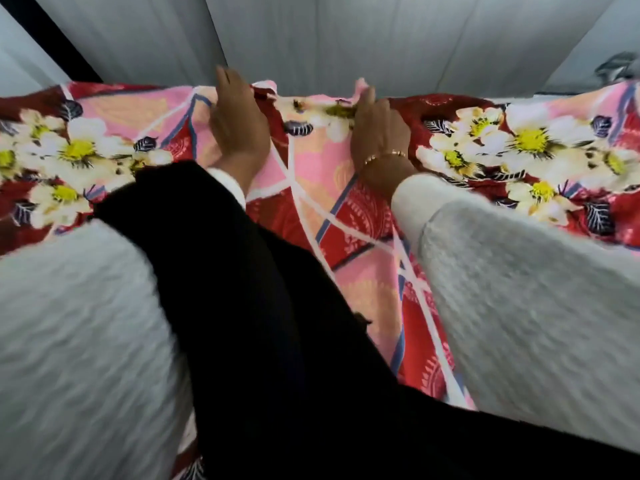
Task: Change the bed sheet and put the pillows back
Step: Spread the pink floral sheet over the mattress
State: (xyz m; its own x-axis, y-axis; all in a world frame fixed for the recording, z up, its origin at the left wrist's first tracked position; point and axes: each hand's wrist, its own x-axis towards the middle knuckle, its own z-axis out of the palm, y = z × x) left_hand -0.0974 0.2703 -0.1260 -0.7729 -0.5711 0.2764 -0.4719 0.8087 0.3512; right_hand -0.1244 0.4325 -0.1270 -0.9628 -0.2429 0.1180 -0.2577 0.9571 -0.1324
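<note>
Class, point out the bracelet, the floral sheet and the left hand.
bracelet point(385, 156): head view, gold band at wrist.
floral sheet point(530, 138): head view, white flower's yellow centre.
left hand point(239, 128): head view, back of hand.

The fingertips of the left hand point(239, 123) and right hand point(377, 128) are buried in folds of the floral sheet point(346, 216) at its far edge, so the exact grip cannot be made out. Both grey sleeves point(519, 289) are motion-blurred and cut off by the lower and side frame edges, and a black cloth point(277, 341) covers the sheet's near middle. A dark object point(620, 69) at the upper right is cropped and too blurred to identify.
</note>
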